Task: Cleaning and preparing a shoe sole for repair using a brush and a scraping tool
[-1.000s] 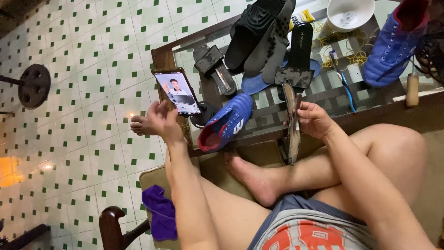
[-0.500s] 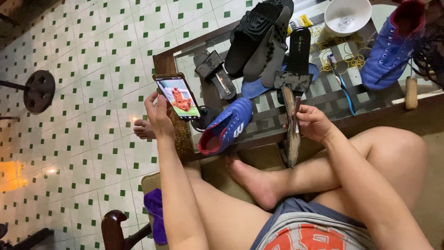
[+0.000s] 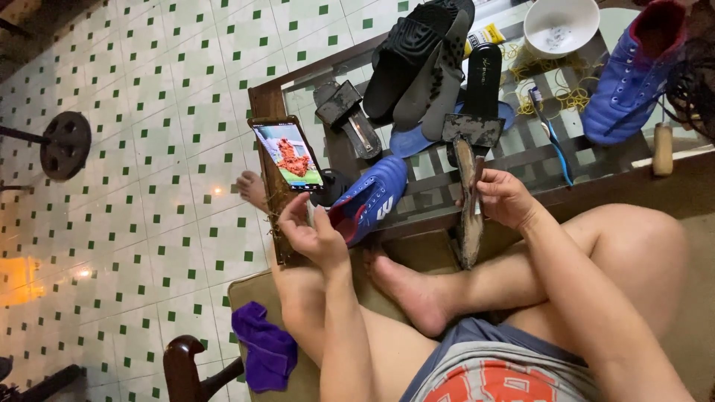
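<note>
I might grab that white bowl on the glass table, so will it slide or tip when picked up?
The white bowl looks wide and low, so it probably won't tip. On the smooth glass table it may slide if pushed.

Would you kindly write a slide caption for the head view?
Left hand at a lit phone, right hand holding a worn insole beside a blue shoe.

Blue shoe (image 3: 629,71) cut by top edge, phone (image 3: 289,155) picture too small to read, bowl (image 3: 560,26) rim clipped
</note>
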